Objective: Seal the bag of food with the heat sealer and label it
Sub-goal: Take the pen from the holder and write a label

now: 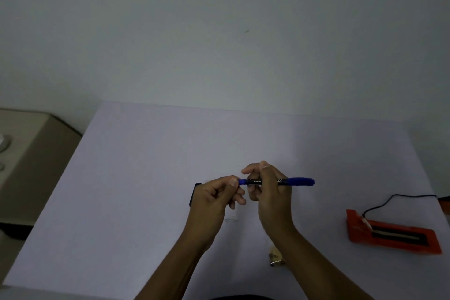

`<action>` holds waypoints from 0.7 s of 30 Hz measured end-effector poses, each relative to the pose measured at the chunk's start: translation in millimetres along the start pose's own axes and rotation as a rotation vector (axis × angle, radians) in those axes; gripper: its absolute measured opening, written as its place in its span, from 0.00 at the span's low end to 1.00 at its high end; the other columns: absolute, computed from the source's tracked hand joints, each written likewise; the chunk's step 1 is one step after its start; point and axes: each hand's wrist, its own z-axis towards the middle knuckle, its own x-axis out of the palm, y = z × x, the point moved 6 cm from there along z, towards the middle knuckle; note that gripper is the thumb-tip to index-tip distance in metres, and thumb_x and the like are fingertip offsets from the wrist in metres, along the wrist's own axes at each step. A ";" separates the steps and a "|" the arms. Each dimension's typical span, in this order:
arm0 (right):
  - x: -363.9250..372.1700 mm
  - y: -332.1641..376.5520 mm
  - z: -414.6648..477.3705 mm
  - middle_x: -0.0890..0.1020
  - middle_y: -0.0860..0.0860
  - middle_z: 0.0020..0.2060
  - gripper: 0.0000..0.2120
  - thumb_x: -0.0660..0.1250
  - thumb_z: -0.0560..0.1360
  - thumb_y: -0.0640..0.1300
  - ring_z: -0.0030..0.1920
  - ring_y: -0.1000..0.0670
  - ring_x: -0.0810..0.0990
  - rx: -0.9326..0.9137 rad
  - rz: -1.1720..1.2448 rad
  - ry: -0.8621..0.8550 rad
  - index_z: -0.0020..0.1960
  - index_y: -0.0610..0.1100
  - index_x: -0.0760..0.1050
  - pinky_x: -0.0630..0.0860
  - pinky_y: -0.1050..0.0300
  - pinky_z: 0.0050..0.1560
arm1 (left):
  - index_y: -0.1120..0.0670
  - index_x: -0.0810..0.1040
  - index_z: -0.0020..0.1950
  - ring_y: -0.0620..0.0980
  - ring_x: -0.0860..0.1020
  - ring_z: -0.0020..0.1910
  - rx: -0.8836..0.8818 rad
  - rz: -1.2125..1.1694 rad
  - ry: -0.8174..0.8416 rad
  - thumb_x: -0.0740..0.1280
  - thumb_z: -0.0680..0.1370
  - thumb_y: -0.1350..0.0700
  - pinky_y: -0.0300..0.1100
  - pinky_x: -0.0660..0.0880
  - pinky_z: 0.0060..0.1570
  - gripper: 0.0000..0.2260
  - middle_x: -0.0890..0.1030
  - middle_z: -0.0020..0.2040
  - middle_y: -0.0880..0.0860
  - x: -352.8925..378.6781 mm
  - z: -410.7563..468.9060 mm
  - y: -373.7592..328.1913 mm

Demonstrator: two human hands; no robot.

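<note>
Nearest, low in view between the forearms: part of the clear bag of food [275,257] lies on the white surface [146,178], mostly hidden by the right forearm; whether it is sealed cannot be told. Right of it, well apart: orange heat sealer [392,234], black cord [394,198] running from its far end. Above the surface, both hands hold a blue marker [280,181] level. Right hand [272,192]: grip closed around the barrel. Left hand [214,197]: fingertips pinching the marker's left end. A dark object [194,193] shows behind the left hand, unidentifiable. Far left: beige appliance [31,153]. Farthest: plain wall [219,31].
</note>
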 end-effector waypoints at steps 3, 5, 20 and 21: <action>15.5 -8.8 10.0 0.78 0.50 0.27 0.18 0.57 0.80 0.47 0.29 0.53 0.75 0.013 0.025 0.080 0.39 0.50 0.83 0.74 0.59 0.30 | 0.58 0.83 0.50 0.51 0.81 0.35 -0.002 0.027 0.001 0.63 0.80 0.56 0.42 0.77 0.36 0.11 0.84 0.36 0.54 -14.4 10.0 -1.7; 33.1 -23.3 16.8 0.78 0.49 0.30 0.16 0.58 0.80 0.50 0.31 0.53 0.74 0.079 0.039 0.236 0.44 0.51 0.84 0.73 0.60 0.30 | 0.58 0.83 0.50 0.55 0.81 0.36 0.013 0.085 -0.037 0.63 0.80 0.57 0.44 0.78 0.37 0.09 0.84 0.37 0.55 -34.3 22.5 -5.1; 40.3 -217.0 7.4 0.80 0.45 0.45 0.10 0.61 0.81 0.48 0.38 0.51 0.77 0.734 -0.247 0.251 0.59 0.45 0.75 0.77 0.57 0.32 | 0.57 0.81 0.46 0.52 0.82 0.37 -0.220 0.968 -0.162 0.65 0.80 0.56 0.50 0.80 0.41 0.08 0.83 0.38 0.54 -132.5 96.1 123.2; 44.1 -220.3 5.9 0.80 0.45 0.46 0.11 0.61 0.81 0.50 0.38 0.50 0.78 0.754 -0.250 0.260 0.60 0.47 0.75 0.78 0.56 0.33 | 0.57 0.80 0.46 0.52 0.82 0.37 -0.241 0.981 -0.141 0.64 0.80 0.54 0.50 0.80 0.41 0.09 0.82 0.38 0.55 -126.3 97.8 130.0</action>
